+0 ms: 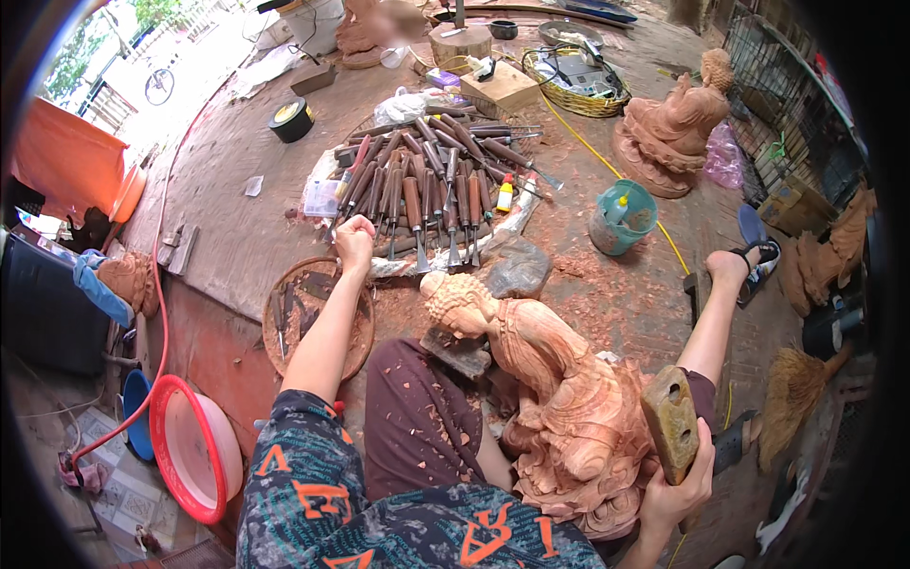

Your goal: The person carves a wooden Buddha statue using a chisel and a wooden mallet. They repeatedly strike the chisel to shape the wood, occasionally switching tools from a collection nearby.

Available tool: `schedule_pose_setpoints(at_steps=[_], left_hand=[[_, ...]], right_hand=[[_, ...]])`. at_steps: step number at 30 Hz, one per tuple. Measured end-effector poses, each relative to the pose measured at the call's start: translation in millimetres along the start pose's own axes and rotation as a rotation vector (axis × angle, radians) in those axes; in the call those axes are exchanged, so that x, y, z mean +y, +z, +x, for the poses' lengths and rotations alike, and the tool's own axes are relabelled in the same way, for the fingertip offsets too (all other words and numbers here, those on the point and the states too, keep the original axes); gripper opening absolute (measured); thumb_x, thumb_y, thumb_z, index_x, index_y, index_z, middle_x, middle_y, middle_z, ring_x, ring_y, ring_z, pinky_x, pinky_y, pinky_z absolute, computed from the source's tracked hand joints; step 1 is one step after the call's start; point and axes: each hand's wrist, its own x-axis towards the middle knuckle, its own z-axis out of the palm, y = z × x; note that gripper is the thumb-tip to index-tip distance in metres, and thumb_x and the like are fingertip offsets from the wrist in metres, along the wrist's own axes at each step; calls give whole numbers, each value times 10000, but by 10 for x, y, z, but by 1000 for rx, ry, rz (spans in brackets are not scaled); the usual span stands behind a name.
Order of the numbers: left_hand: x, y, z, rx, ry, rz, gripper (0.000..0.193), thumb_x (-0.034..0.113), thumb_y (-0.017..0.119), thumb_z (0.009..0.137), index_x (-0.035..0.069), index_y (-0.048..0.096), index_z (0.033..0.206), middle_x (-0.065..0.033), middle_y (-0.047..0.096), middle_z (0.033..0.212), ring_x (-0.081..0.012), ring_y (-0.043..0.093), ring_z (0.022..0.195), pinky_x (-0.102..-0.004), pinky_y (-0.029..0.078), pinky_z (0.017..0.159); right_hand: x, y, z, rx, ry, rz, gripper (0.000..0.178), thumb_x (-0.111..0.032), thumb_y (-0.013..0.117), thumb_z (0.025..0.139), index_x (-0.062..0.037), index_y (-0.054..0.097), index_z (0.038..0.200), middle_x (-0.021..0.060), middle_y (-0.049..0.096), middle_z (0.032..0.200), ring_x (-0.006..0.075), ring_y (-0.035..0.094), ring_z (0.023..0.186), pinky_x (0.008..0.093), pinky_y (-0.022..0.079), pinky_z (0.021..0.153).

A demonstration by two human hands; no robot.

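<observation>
A reddish wooden carving of a seated figure with a curly-knobbed head point(559, 389) leans across my lap, its head tilted toward the left on a dark block point(457, 353). At its right side, my right hand point(678, 493) grips a worn wooden mallet block point(671, 424) with dark holes in its face. My left arm reaches forward, and my left hand point(355, 242) is curled closed at the near left edge of a large pile of wood-handled carving chisels point(412, 194). Whatever its fingers hold is hidden. Below that hand lies a round tray point(362, 343) with tools and wood chips.
A teal bucket point(623, 220) with a bottle stands right of the chisels. Farther off are another seated carving point(675, 133), a wicker basket point(578, 100) and a black round tin point(291, 120). A yellow cord point(664, 232) crosses the chip-strewn floor. Left is a red-rimmed basin point(196, 448).
</observation>
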Motion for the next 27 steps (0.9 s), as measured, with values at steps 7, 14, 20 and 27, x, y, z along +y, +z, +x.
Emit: schedule_pose_setpoints(at_steps=[7, 14, 20, 27], left_hand=[[-370, -134, 104, 68, 11, 233, 111, -29, 467, 652, 45, 509, 581, -65, 501, 522, -147, 494, 518, -302, 381, 512], [-437, -197, 105, 127, -28, 347, 94, -14, 488, 657, 39, 541, 601, -115, 570, 589, -234, 565, 575, -359, 427, 577], [-120, 130, 75, -132, 183, 356, 141, 49, 574, 725, 61, 666, 831, -129, 657, 764, -288, 649, 771, -373, 503, 738], [-151, 385, 263, -103, 177, 556, 182, 34, 584, 682, 43, 612, 862, -144, 654, 781, -302, 643, 751, -411, 500, 720]], right_hand=[[31, -48, -57, -82, 129, 35, 541, 87, 557, 665, -13, 513, 1195, 195, 588, 1088, 403, 569, 992, 438, 437, 838], [-15, -41, -51, -92, 127, 22, 524, 86, 548, 675, -14, 516, 1189, 193, 591, 1086, 398, 573, 994, 430, 439, 833], [0, -37, -52, -30, 70, 15, 549, 79, 550, 641, -12, 515, 1182, 195, 582, 989, 409, 567, 896, 443, 443, 771], [13, 21, 2, 24, 46, 27, 495, 79, 575, 643, -24, 555, 1126, 177, 604, 921, 398, 587, 817, 439, 463, 728]])
